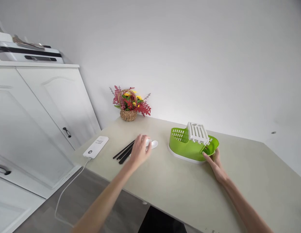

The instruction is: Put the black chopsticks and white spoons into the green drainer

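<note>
My left hand (140, 149) is over the left part of the table, its fingers and thumb curled around a white spoon (148, 142); the handle is hidden under the hand. Right beside it lies a second white spoon (154, 144), bowl showing. Several black chopsticks (123, 152) lie under and to the left of this hand. My right hand (215, 161) grips the right end of a green plastic utensil basket (186, 148), thumb on the near wall and fingers at the outer side. A white slatted rack (198, 132) sits across the basket's top, and a white base shows below.
A wicker basket of artificial flowers (128, 115) stands at the back against the wall. On the table's left edge lies a white power bank (96, 147) with a cable (59, 200) hanging to the floor. White cabinets (50, 119) stand at left.
</note>
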Available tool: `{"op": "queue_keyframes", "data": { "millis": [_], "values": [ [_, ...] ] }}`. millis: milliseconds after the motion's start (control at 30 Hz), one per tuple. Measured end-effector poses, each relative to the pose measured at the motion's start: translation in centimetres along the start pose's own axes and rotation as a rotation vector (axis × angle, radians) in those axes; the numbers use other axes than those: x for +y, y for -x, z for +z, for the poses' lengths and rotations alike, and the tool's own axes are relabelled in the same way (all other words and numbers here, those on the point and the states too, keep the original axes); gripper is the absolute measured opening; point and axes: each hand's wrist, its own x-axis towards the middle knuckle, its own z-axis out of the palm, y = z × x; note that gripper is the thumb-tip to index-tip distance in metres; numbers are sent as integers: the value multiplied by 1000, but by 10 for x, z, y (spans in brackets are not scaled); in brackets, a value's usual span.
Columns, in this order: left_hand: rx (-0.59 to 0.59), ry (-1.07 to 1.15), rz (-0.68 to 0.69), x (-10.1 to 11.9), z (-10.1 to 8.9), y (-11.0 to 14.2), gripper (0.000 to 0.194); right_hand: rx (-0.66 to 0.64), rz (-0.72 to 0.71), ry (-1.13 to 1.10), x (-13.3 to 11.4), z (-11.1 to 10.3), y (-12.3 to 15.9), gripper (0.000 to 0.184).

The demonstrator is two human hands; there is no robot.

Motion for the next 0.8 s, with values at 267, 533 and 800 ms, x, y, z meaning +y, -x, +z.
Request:
{"op": "queue_keyframes", "data": {
  "millis": [267,533,800],
  "values": [
    [-357,516,-219,56,2,102,19,59,53,52,10,8,-2,97],
    [-392,595,-388,58,-1,109,28,52,131,12,9,58,-28,109],
    [-391,541,-360,59,3,115,27,31,105,-28,7,157,-80,128]
  ]
}}
